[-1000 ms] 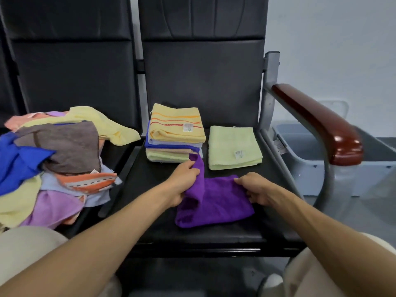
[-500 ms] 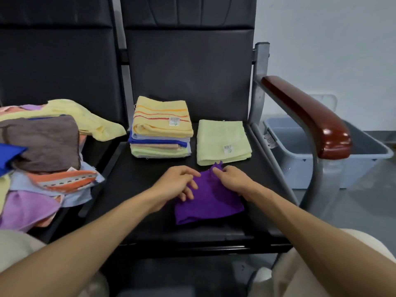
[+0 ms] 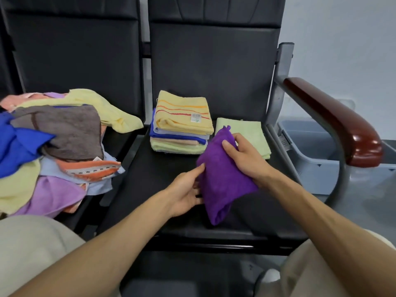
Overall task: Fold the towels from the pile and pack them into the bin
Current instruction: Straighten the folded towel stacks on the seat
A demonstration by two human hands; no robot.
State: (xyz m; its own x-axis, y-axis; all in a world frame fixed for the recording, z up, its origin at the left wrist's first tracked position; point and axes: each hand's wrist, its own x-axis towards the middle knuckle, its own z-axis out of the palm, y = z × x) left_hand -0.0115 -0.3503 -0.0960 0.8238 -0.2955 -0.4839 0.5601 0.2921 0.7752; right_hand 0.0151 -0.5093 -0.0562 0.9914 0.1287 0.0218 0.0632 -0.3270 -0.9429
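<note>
head view: the right hand [image 3: 244, 157] curls its grip round the purple towel [image 3: 222, 181], held above the chair seat [image 3: 167, 168], long axis far-to-near; the left hand [image 3: 186, 191], fingers straight, touches its left edge. the bin [image 3: 317, 168] lies right, nearer the right hand.

One purple towel [image 3: 222, 181], one light-green towel [image 3: 255, 133], one folded stack [image 3: 182, 116], one pile [image 3: 64, 133], one bin [image 3: 310, 166].

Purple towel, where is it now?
In the head view, the purple towel is near the middle, gripped by the right hand over the black seat, just in front of the green towel.
</note>
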